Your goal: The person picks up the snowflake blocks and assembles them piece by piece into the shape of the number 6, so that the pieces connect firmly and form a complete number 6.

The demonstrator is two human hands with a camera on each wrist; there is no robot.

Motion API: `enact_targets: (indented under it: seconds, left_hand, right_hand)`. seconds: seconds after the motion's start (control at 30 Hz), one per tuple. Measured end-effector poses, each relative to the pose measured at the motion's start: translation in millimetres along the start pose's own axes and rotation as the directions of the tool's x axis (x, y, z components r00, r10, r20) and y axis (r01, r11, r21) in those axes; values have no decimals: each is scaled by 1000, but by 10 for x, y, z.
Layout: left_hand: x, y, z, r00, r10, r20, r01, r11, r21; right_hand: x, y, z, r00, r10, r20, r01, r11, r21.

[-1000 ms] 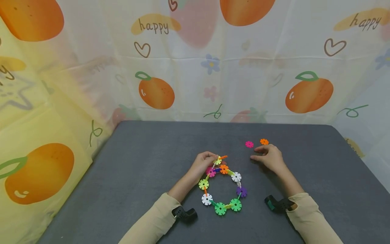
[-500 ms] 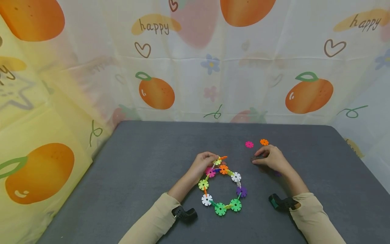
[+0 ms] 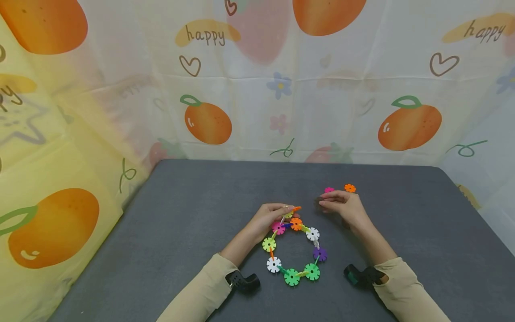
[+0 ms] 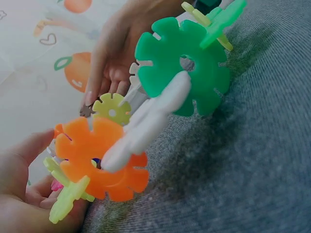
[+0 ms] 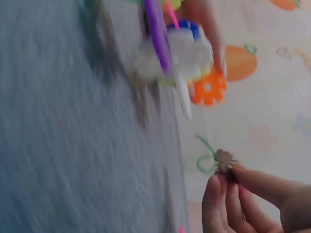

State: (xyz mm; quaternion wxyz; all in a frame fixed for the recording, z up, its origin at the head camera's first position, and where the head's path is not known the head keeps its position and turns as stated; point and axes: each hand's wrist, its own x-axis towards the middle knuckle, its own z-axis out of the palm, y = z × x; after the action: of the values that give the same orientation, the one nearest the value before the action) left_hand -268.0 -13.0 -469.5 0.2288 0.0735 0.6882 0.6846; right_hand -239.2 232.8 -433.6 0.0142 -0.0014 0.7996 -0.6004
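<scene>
A ring of linked plastic snowflake discs in several colours, among them a green disc (image 3: 312,271) and a purple disc (image 3: 319,254), lies on the dark table. At its far side my left hand (image 3: 261,223) pinches a yellow disc (image 3: 288,215) with an orange disc (image 3: 297,209) slotted into it. My right hand (image 3: 347,208) holds a small grey-brown snowflake disc (image 5: 224,160) between thumb and fingertips, to the right of the ring. In the left wrist view, a large orange disc (image 4: 102,158) and a green disc (image 4: 182,65) of the ring stand in front, partly covering both hands.
Beyond my right hand, a loose pink disc (image 3: 329,190) and a loose orange disc (image 3: 350,188) lie on the table (image 3: 201,192). A fruit-print cloth (image 3: 249,107) hangs behind the table's far edge. Each wrist wears a black camera mount (image 3: 243,281).
My right hand, its fingers apart a second ago, has taken the grey-brown disc and moved left and away from me with it. The left hand stays at the ring's far side.
</scene>
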Motion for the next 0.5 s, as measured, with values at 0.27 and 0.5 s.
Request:
enact_targets:
  seconds: [0.27,0.5]
  left_hand:
    - [10,-13,-2,1000,-1,16,1,1000,2]
    - [-4,-4,1,1000,-12,19,11,1000,10]
  right_hand:
    - [-15,17,183,991,92,96,-113,962,247]
    - [-16,34,251,982,129,137,-160,956,245]
